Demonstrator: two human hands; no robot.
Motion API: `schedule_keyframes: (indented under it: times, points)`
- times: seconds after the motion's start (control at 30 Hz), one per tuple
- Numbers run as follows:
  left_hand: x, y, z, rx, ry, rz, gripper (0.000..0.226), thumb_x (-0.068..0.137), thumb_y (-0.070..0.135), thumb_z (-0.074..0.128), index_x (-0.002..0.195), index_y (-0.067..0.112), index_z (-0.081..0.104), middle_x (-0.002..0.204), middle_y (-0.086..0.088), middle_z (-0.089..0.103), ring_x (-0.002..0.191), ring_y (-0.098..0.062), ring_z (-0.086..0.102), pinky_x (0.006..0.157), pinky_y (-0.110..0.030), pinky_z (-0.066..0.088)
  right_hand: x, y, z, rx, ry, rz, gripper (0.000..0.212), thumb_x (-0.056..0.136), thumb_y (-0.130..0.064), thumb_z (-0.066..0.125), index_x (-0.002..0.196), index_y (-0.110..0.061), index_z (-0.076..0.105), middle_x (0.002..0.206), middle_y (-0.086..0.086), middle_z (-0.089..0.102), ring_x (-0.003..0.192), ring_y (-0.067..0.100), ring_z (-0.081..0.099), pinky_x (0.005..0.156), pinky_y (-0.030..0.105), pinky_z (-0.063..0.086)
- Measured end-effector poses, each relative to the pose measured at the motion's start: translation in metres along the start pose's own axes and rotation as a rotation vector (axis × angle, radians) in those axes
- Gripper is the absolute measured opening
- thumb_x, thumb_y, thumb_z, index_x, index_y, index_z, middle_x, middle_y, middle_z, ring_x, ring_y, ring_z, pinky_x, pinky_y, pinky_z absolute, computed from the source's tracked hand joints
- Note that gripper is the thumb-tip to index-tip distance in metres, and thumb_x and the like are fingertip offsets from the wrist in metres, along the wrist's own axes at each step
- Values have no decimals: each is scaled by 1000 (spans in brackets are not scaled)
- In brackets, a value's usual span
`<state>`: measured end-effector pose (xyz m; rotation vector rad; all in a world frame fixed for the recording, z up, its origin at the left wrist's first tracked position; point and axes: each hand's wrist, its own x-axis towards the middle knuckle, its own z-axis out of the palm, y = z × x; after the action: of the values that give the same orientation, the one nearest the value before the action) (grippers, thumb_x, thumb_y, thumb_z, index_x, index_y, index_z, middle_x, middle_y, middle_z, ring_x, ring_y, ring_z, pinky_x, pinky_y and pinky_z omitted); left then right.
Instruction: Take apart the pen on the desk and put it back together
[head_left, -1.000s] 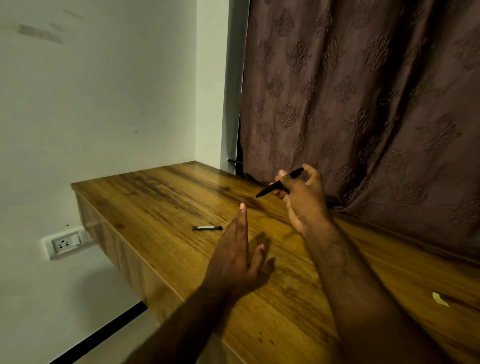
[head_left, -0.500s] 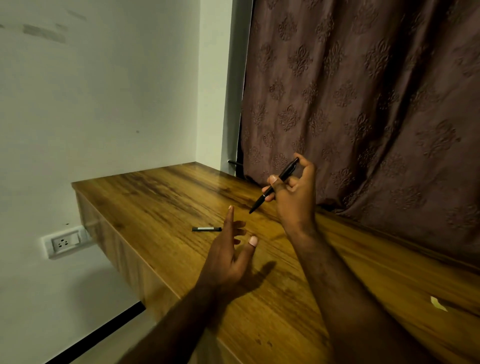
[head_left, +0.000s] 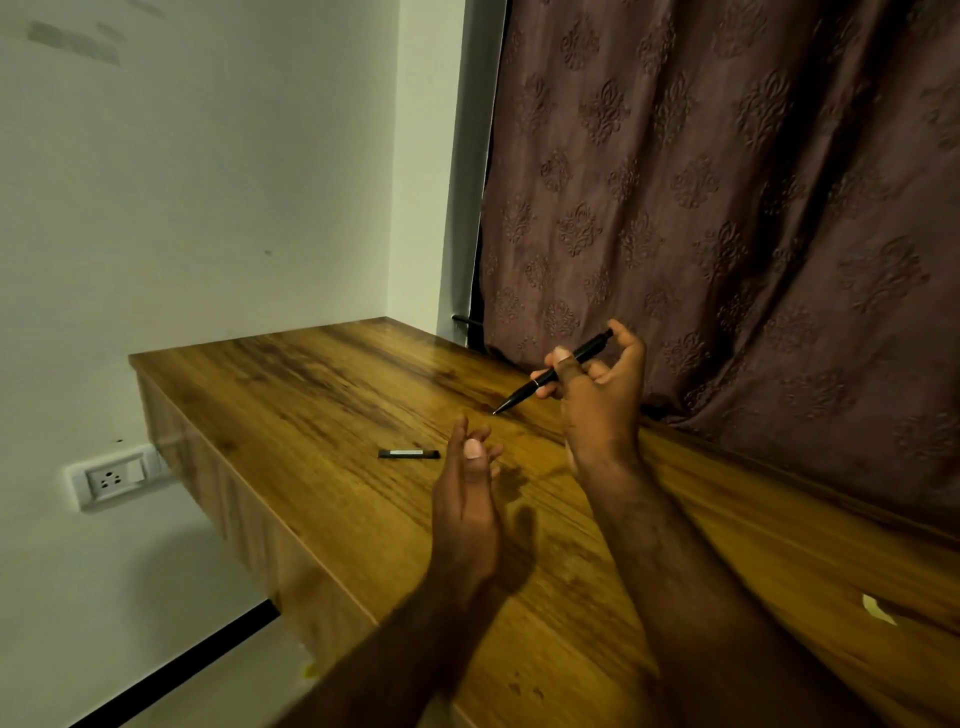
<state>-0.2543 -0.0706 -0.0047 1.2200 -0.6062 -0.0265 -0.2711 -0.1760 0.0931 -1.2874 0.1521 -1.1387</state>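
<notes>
I see my right hand (head_left: 597, 410) right of centre, thumb and fingers clamped on the black pen (head_left: 553, 375) at mid-barrel, its tip slanting down-left above the desk (head_left: 311, 415). My left hand (head_left: 467, 499) hovers at lower centre, fingers loosely gathered, holding nothing. A short black pen piece (head_left: 409, 454) lies flat just left of those fingertips. The curtain (head_left: 727, 208) hangs behind, and a wall socket (head_left: 111, 479) sits at the left.
</notes>
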Motion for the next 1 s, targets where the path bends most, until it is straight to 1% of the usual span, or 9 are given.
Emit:
schedule_keyframes:
  times: [0.1,0.2,0.37,0.47,0.53,0.63,0.73,0.83,1.0]
  points:
    - [-4,-4,2,113,-36,68,59,88,62,30,143,43,17,145,8,43,128,-6,48,104,-31,42,3,3,-4,9,44,-12,52,90,4,58,127,-25,35,83,12,66,57,15,68,46,21,49]
    - [-6,-2,1,121,-64,75,54,90,47,35,141,44,15,147,8,41,127,-1,47,100,-19,39,6,5,-6,32,64,13,54,89,2,61,127,-26,34,85,12,67,58,15,68,49,21,51]
    - [-10,2,2,107,-104,91,58,89,33,39,143,39,17,145,8,44,130,-4,45,105,-26,39,4,9,-7,29,78,3,51,89,3,60,125,-26,36,85,12,67,58,15,68,49,21,51]
    - [-12,5,2,138,-110,120,64,89,28,41,146,32,15,145,9,44,131,-5,45,106,-27,39,3,10,-6,21,80,0,55,89,1,61,129,-24,34,87,12,67,59,16,68,51,21,51]
    - [-13,6,2,151,-109,127,65,88,28,42,147,30,14,145,8,43,130,-5,46,106,-28,40,2,10,-5,16,82,-5,58,90,0,60,134,-24,31,90,13,68,61,16,69,52,20,52]
    - [-12,6,1,159,-93,124,66,87,28,42,146,33,13,142,11,44,129,-5,47,106,-29,40,2,9,-5,19,83,-23,53,90,2,59,129,-24,34,86,13,68,60,16,69,50,21,51]
    - [-11,6,0,154,-72,123,66,87,28,42,146,33,14,143,9,45,128,-6,48,105,-27,41,1,7,-4,26,68,-23,54,89,2,60,126,-27,33,86,13,67,60,15,69,51,20,51]
    - [-11,5,0,149,-56,134,66,86,27,43,146,30,16,139,13,46,127,-9,50,105,-32,42,0,6,-2,26,53,-37,54,90,1,59,127,-28,33,86,13,67,61,14,69,52,20,52]
    - [-12,6,0,148,-51,149,68,82,43,43,145,34,18,140,10,47,125,-9,51,104,-32,43,-2,5,-1,4,54,-44,51,91,2,58,126,-28,36,82,11,68,60,14,69,50,20,51]
